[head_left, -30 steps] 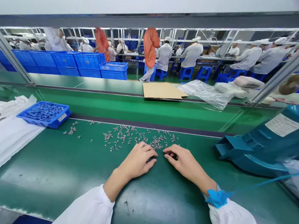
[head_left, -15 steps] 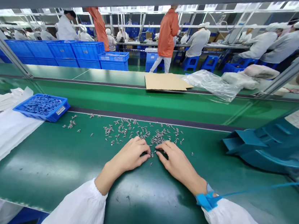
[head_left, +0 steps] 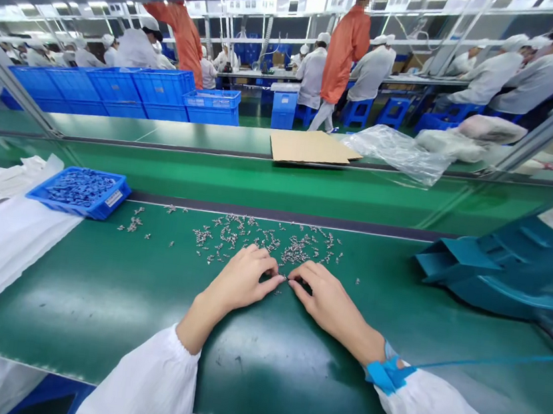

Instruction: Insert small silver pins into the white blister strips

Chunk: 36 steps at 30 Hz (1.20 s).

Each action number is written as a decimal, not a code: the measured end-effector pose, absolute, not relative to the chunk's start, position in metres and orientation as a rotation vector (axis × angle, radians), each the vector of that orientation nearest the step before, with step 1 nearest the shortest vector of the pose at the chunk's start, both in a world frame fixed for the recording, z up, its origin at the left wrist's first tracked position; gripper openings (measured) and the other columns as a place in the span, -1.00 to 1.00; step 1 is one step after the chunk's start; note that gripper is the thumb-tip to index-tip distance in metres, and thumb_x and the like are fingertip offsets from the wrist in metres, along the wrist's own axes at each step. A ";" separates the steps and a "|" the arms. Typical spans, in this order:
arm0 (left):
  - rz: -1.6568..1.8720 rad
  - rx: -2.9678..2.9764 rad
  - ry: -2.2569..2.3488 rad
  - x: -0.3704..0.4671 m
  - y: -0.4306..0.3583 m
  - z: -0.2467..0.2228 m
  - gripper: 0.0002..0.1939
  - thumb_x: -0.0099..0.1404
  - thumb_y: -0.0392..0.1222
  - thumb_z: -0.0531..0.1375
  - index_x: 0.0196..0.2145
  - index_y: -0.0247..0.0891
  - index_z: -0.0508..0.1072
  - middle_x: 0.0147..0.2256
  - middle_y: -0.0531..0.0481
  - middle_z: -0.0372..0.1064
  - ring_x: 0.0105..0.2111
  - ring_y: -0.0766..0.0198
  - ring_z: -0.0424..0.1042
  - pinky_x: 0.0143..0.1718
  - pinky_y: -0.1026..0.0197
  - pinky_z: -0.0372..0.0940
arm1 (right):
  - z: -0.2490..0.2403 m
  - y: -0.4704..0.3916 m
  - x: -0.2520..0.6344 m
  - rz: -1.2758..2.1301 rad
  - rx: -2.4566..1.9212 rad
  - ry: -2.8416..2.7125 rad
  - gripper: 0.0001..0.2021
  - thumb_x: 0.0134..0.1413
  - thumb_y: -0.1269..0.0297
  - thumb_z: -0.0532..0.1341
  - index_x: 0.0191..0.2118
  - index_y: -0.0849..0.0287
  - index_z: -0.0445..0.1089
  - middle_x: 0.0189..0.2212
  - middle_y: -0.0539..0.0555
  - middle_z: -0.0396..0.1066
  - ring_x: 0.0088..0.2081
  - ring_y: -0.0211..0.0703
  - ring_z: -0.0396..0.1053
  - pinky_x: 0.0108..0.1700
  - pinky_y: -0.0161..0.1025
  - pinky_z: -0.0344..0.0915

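Observation:
Small silvery metal parts (head_left: pixel 296 250) lie scattered in loose clusters on the green work surface (head_left: pixel 141 325), just beyond my hands. My left hand (head_left: pixel 242 277) rests low over the surface, thumb and forefinger pinched together. Opposite it, my right hand (head_left: pixel 323 297) is also closed in a pinch, its fingertips almost meeting those of the left. A tiny metal part (head_left: pixel 284 277) shows between the two sets of fingertips; its exact shape is too small to make out. A blue wrist strap (head_left: pixel 390 374) with a cord circles my right wrist.
A blue tray (head_left: pixel 105 205) of small blue pieces stands at left beside white sheets (head_left: pixel 3 254). At right lies a teal machine housing (head_left: pixel 511 269). Cardboard (head_left: pixel 311 148) and clear plastic (head_left: pixel 399 148) lie on the far ledge. Several people work beyond.
My left thumb and forefinger have closed together and shifted slightly right, nearer the right fingertips. The right fingertips have drawn together too. In the background, a person in orange has moved right.

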<state>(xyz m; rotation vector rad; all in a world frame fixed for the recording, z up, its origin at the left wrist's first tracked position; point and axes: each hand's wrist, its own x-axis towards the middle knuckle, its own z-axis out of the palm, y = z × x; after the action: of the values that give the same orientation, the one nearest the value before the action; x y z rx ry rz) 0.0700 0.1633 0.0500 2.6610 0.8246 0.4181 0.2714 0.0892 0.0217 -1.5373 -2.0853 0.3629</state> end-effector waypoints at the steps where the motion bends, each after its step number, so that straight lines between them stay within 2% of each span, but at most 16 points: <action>1: 0.413 2.668 0.819 0.070 0.163 0.049 -0.80 0.43 -0.09 0.12 -0.20 -0.22 0.48 -0.27 -0.03 0.39 -0.20 0.14 0.28 -0.10 0.08 0.24 | 0.022 0.089 0.272 0.356 -1.540 -2.088 -0.89 0.35 0.34 0.11 -0.12 0.11 0.38 -0.19 0.12 0.41 -0.13 0.02 0.37 -0.06 -0.01 0.34; 5: 0.378 2.698 0.769 0.075 0.163 0.045 -0.78 0.46 -0.22 0.06 -0.06 -0.17 0.49 -0.21 -0.04 0.39 -0.17 0.14 0.27 -0.08 0.09 0.23 | 0.019 0.090 0.272 0.319 -1.564 -2.077 -0.88 0.32 0.31 0.17 -0.08 0.12 0.39 -0.18 0.12 0.41 -0.12 0.04 0.37 -0.04 0.01 0.33; 12: 0.380 2.688 0.750 0.081 0.162 0.042 -0.82 0.44 -0.16 0.11 -0.14 -0.20 0.50 -0.24 -0.03 0.39 -0.17 0.14 0.28 -0.04 0.08 0.24 | 0.016 0.092 0.271 0.355 -1.558 -2.044 -0.93 0.30 0.35 0.17 -0.21 0.10 0.40 -0.25 0.09 0.43 -0.18 0.01 0.37 -0.09 -0.03 0.32; 15: 0.403 2.672 0.758 0.081 0.161 0.042 -0.84 0.44 -0.16 0.12 -0.17 -0.22 0.49 -0.24 -0.04 0.40 -0.16 0.13 0.28 -0.05 0.08 0.25 | 0.016 0.092 0.272 0.377 -1.538 -2.032 -0.92 0.31 0.36 0.16 -0.17 0.10 0.41 -0.22 0.09 0.44 -0.16 0.00 0.37 -0.08 -0.03 0.31; 20: 0.485 2.620 0.764 0.080 0.162 0.043 -0.81 0.47 -0.15 0.07 -0.16 -0.22 0.46 -0.20 -0.04 0.40 -0.15 0.14 0.30 -0.02 0.05 0.24 | 0.023 0.092 0.272 0.382 -1.479 -2.019 -0.81 0.36 0.29 0.11 -0.05 0.06 0.45 -0.16 0.10 0.47 -0.12 0.01 0.37 -0.02 0.00 0.29; 25: 0.610 2.522 0.741 0.080 0.163 0.048 -0.80 0.50 -0.16 0.03 -0.15 -0.20 0.44 -0.19 -0.01 0.42 -0.16 0.20 0.32 -0.02 0.10 0.21 | 0.033 0.093 0.273 0.507 -1.456 -1.810 -0.84 0.33 0.21 0.15 -0.20 0.08 0.47 -0.21 0.07 0.50 -0.14 -0.03 0.41 -0.04 -0.06 0.32; 30: 0.731 2.400 0.741 0.084 0.162 0.051 -0.82 0.48 -0.14 0.06 -0.17 -0.18 0.45 -0.20 0.01 0.45 -0.15 0.22 0.36 -0.03 0.13 0.23 | 0.032 0.093 0.273 0.706 -1.453 -1.606 -0.78 0.24 0.09 0.22 -0.11 0.07 0.47 -0.18 0.06 0.53 -0.17 -0.07 0.46 -0.09 -0.13 0.38; 36: 0.811 2.321 0.734 0.085 0.160 0.056 -0.85 0.46 -0.15 0.11 -0.20 -0.17 0.47 -0.23 0.03 0.47 -0.17 0.24 0.39 -0.06 0.14 0.24 | 0.033 0.092 0.271 0.702 -1.454 -1.563 -0.78 0.22 0.06 0.23 -0.18 0.07 0.50 -0.23 0.04 0.54 -0.21 -0.07 0.46 -0.10 -0.14 0.39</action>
<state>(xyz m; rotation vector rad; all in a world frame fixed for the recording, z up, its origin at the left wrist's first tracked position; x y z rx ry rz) 0.0851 0.1602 0.0560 2.3214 0.7338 0.8113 0.2708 0.0915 0.0329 -1.4541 -1.5632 0.7023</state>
